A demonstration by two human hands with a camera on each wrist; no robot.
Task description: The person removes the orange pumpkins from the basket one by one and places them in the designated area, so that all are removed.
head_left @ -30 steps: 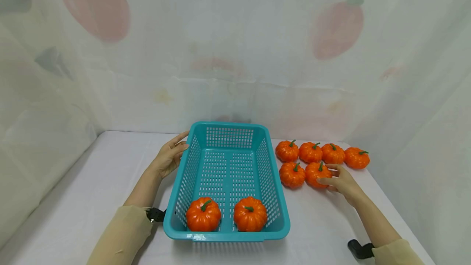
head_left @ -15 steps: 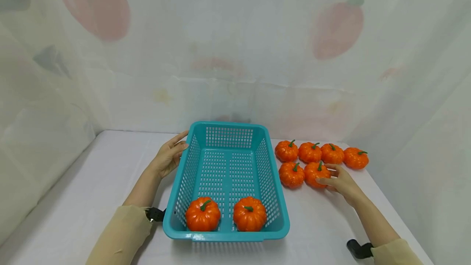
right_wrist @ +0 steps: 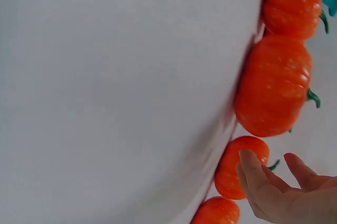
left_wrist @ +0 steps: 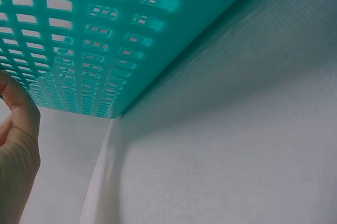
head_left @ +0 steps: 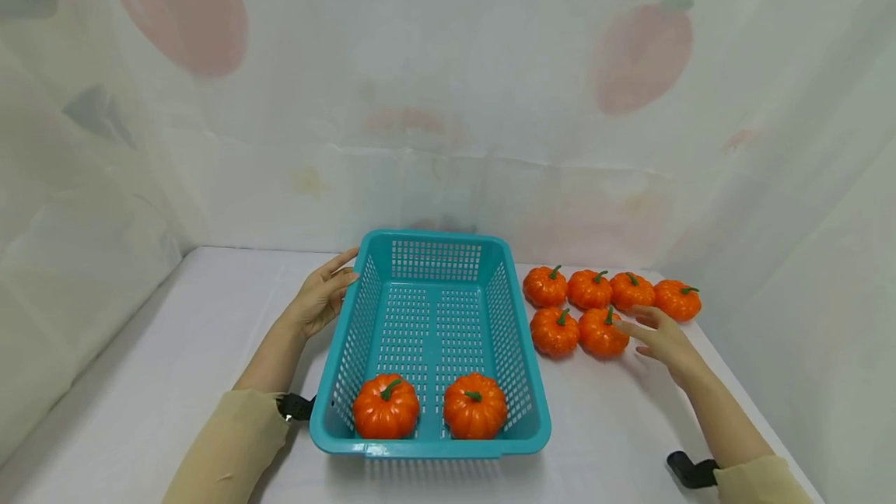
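My left hand (head_left: 323,298) rests at the left rim of a turquoise plastic basket (head_left: 430,449), its fingers against the outer side. From below, the left wrist view shows the basket's slotted wall (left_wrist: 79,50) with the left hand (left_wrist: 18,145) beside it. Two orange pumpkins with green stems, a left one (head_left: 386,408) and a right one (head_left: 475,408), sit at the basket's near end. My right hand (head_left: 663,339) is just right of a front-row pumpkin (head_left: 602,334), fingers spread and holding nothing. In the right wrist view the right hand (right_wrist: 287,192) overlaps a pumpkin (right_wrist: 229,168).
Right of the basket, another pumpkin (head_left: 554,333) stands in the front row. Behind it runs a back row of several, from the leftmost pumpkin (head_left: 544,287) to the rightmost pumpkin (head_left: 677,300). A white cloth (head_left: 161,379) covers the table, and printed curtains (head_left: 434,99) enclose it.
My right hand has drawn back to the right from the front-row pumpkin, and its fingers have spread away from it. The left hand, basket and pumpkins stay where they were.
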